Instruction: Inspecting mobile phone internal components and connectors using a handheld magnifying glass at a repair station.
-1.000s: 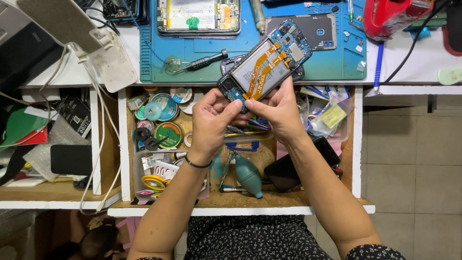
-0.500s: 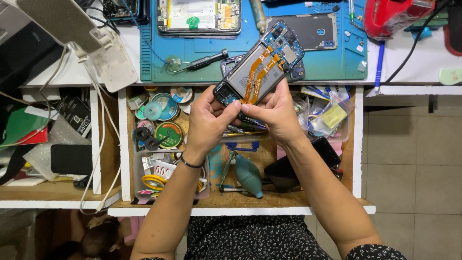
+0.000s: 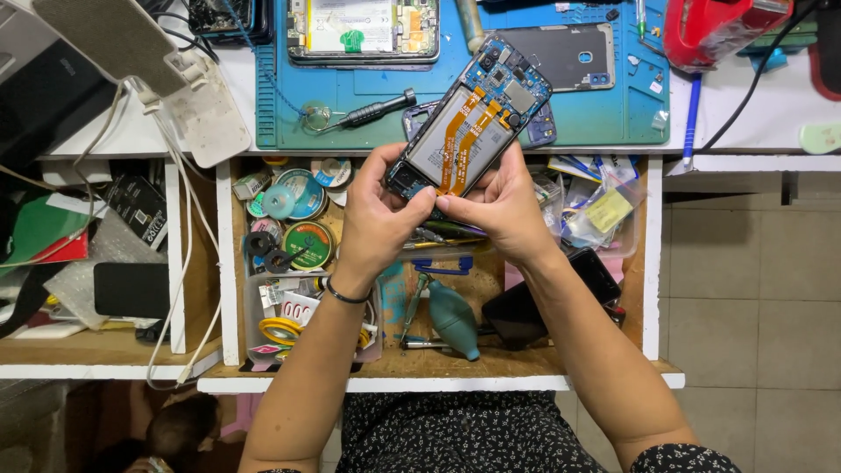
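Observation:
Both hands hold an opened phone (image 3: 473, 118) with its back off, showing the battery, two orange flex cables and the circuit board. It tilts up to the right above an open drawer. My left hand (image 3: 378, 217) grips its lower left corner. My right hand (image 3: 498, 206) holds the lower edge, thumb pressed at the bottom end by the flex cables. A dark band circles my left wrist.
A blue work mat (image 3: 613, 123) on the white bench carries a screwdriver (image 3: 368, 112), another opened phone (image 3: 363, 28) and a dark back cover (image 3: 561, 57). The drawer (image 3: 653, 263) holds tape rolls (image 3: 302, 241), a teal blower (image 3: 454, 317) and a black phone (image 3: 543, 298). A red tool (image 3: 718, 26) lies far right.
The phone has shifted slightly down and left in my hands, and my thumbs have moved closer together at its lower end.

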